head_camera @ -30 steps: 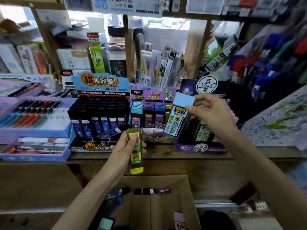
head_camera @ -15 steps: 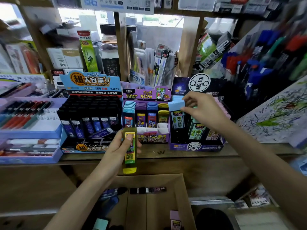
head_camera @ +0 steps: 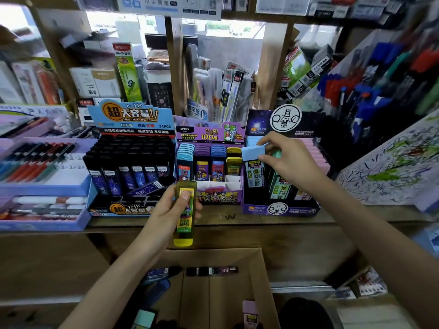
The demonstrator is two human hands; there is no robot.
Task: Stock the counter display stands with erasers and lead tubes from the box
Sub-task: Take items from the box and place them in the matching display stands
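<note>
My left hand (head_camera: 166, 212) grips a yellow lead tube (head_camera: 184, 214) upright, just in front of the middle purple display stand (head_camera: 217, 194), whose rows hold blue, purple and yellow tubes. My right hand (head_camera: 287, 157) pinches the light-blue cap of a blue-capped lead tube (head_camera: 254, 167), which stands nearly upright in the left front of the right dark display stand (head_camera: 280, 208) beside green-labelled tubes. Below the counter sits the open cardboard box (head_camera: 259, 276) with several loose tubes in it, partly hidden by my arms.
A black lead-tube stand (head_camera: 128, 167) with a blue header is left of the middle stand. Pen trays (head_camera: 40, 179) fill the far left. A scribbled test pad (head_camera: 389, 167) and pen racks rise at the right. The wooden counter edge (head_camera: 237, 222) runs in front.
My right hand brought the blue-capped tube down and right from mid-air into the right stand. My left hand kept the yellow tube almost still.
</note>
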